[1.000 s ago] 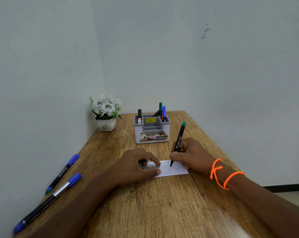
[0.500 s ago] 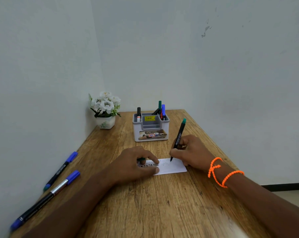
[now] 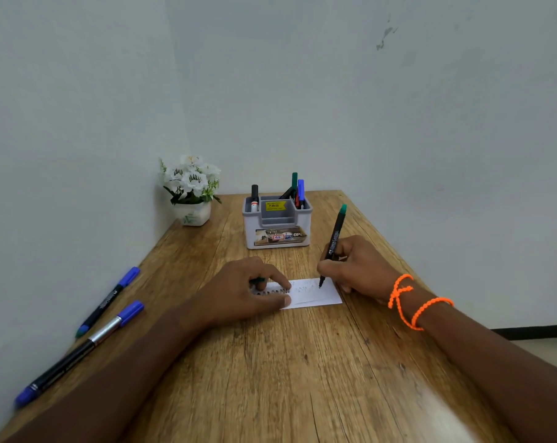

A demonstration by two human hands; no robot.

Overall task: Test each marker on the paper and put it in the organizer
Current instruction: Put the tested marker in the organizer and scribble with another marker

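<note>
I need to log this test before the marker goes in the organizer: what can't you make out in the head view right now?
- Marks on the paper: too faint and small to read; the left hand covers its left part.
- The small green thing under the left hand's fingers: mostly hidden, maybe a cap.
- Lower parts of the markers in the organizer: hidden by its walls.
- The green marker in the right hand: ink colour unclear.

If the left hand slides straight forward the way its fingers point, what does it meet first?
Probably the right hand or its green marker tip; the left hand points rightward across the paper. Depth is unclear.

Grey organizer [image 3: 277,231], white paper [image 3: 315,295]
</note>
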